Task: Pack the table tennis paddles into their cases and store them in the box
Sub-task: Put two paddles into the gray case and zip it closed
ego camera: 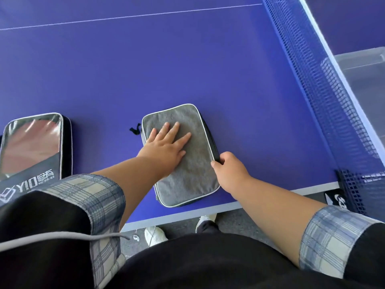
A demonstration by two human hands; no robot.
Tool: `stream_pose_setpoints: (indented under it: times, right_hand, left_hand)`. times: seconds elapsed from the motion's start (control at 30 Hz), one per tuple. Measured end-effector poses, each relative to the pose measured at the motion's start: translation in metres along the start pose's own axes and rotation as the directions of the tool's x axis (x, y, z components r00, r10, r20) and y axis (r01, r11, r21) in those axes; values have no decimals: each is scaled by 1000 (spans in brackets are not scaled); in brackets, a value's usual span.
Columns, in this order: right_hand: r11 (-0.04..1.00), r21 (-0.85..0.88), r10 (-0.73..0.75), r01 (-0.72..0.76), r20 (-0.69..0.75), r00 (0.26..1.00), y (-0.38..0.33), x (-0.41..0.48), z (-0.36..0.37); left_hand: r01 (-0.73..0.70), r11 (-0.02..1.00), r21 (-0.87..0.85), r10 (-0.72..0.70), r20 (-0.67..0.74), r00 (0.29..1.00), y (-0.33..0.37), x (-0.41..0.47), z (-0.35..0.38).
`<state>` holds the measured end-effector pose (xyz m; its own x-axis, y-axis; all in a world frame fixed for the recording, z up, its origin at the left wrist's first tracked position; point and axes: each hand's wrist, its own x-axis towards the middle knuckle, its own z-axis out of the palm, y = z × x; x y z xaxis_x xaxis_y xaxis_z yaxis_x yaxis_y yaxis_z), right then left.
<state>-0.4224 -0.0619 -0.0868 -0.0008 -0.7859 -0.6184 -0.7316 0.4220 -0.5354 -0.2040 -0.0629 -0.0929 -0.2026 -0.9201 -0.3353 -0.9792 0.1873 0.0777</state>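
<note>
Blue desk (pixel 187 69) fills the view, net (pixel 325 84) running along its right side. Beyond the net, a clear plastic box (pixel 366 76), well apart from the cases. Second case (pixel 33 151) at far left on the desk, clear window up, red paddle (pixel 29 142) visible inside. Grey case (pixel 183 155) lies flat near the desk's front edge, plain fabric side up. Left hand (pixel 166 147) flat on its top, fingers (pixel 174 130) spread and pressing down. Right hand (pixel 229 170) at the case's right edge, fingers curled, pinching the dark zipper side. Small black pull loop (pixel 135 128) sticks out at the case's far left corner.
</note>
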Motion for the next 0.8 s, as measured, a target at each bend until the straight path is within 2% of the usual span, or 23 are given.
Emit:
stream_pose_setpoints:
  times: [0.07,0.13,0.3,0.4,0.47,0.57,0.6,0.67,0.73,0.8]
  right_hand:
    - [1000,-19,-13,13,1,1000,1,7,-4]
    - [999,-39,-33,33,-14,999,-1,16,-8]
    - [980,-169,-125,100,-144,982,-13,49,-40]
    - [969,-232,-146,88,-245,959,-18,63,-60]
    - [980,-171,-156,97,-376,913,-21,56,-59]
    - [958,-55,-266,281,-534,802,-22,15,-33]
    - [947,-14,-278,320,-534,799,-18,-4,-20]
    - [961,65,-210,269,-461,862,-1,-41,11]
    - [988,118,-54,98,-326,944,22,-71,38]
    - [984,143,133,-111,-160,978,39,-83,56]
  left_hand:
    - [-101,994,47,102,-2,995,-4,3,0]
    - [-129,991,47,128,12,992,-5,11,-2]
    - [24,1000,-4,-24,-26,999,15,40,-4]
    - [63,997,32,-63,-21,998,29,49,-6]
    - [82,994,70,-82,-3,997,33,51,-9]
    - [118,990,76,-119,21,993,40,55,-12]
    - [136,988,66,-138,31,990,42,55,-13]
    - [176,983,44,-179,51,983,47,54,-14]
    - [211,977,14,-211,67,975,51,56,-15]
    - [242,970,-8,-240,98,966,54,60,-19]
